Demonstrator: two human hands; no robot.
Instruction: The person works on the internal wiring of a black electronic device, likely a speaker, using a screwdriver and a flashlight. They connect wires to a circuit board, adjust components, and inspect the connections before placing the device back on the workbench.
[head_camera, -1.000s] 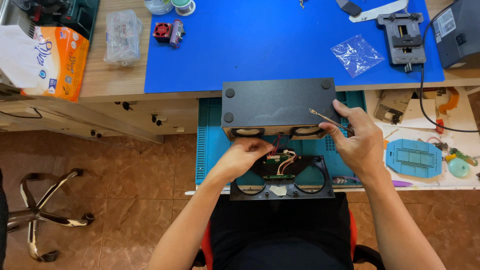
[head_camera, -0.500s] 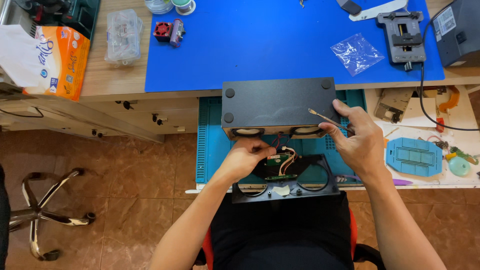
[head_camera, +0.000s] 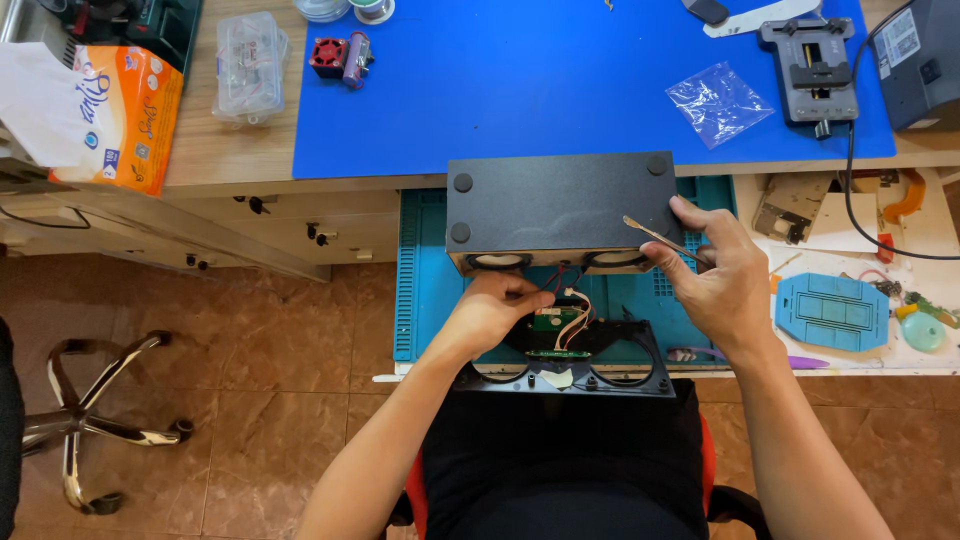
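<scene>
— Hands first: what are they doing?

— Left hand (head_camera: 497, 305) is pinching the wires (head_camera: 568, 300) running between the black speaker box (head_camera: 560, 205) and the detached front panel (head_camera: 570, 365), fingers closed narrow on them. It has crept toward two o'clock since a second ago, from the panel's edge up to the box's open face. Right hand (head_camera: 722, 272) is still bracing the box at its three o'clock end, with a thin metal pry tool (head_camera: 655, 234) held between thumb and fingers.

— And the panel?

— It is now lying lower, at six o'clock from the box, so the two halves are parting and the green circuit board (head_camera: 552, 322) is showing.

— Counts?

— One box with four round feet, two speaker cones, one panel with two round openings. On the bench at twelve o'clock, one blue mat (head_camera: 560, 80); at two o'clock one clear plastic bag (head_camera: 716, 100); at ten o'clock one tissue pack (head_camera: 110, 100).
</scene>
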